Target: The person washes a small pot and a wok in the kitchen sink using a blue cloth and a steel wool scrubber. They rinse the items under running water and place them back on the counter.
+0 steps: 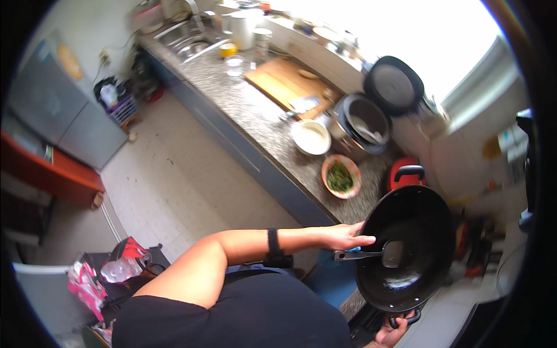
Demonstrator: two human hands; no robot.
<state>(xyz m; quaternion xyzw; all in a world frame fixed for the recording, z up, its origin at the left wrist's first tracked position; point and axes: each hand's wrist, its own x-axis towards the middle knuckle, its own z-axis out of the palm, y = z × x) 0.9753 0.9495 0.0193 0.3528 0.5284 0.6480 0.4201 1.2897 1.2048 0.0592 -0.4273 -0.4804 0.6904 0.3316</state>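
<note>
A black wok (417,230) is tilted in front of me at the right, with a film of shiny liquid inside. My right hand (391,332) grips its lower loop handle. At the near rim rests my left hand (348,237), thumb over the edge and fingers hidden behind the wok wall. A metal spatula (391,254) lies in the wok, its handle sticking out over the rim just below my left hand. Left of the wok, on the counter, stands a patterned bowl (341,177) of cooked green vegetables, beside a white bowl (311,137).
The granite counter (278,126) bears a wooden cutting board (283,82) with a cleaver (304,104), and a pressure cooker pot (363,124). A black square pan (394,85) stands behind it. The sink (187,41) is at the far end; a refrigerator (65,100) is at left.
</note>
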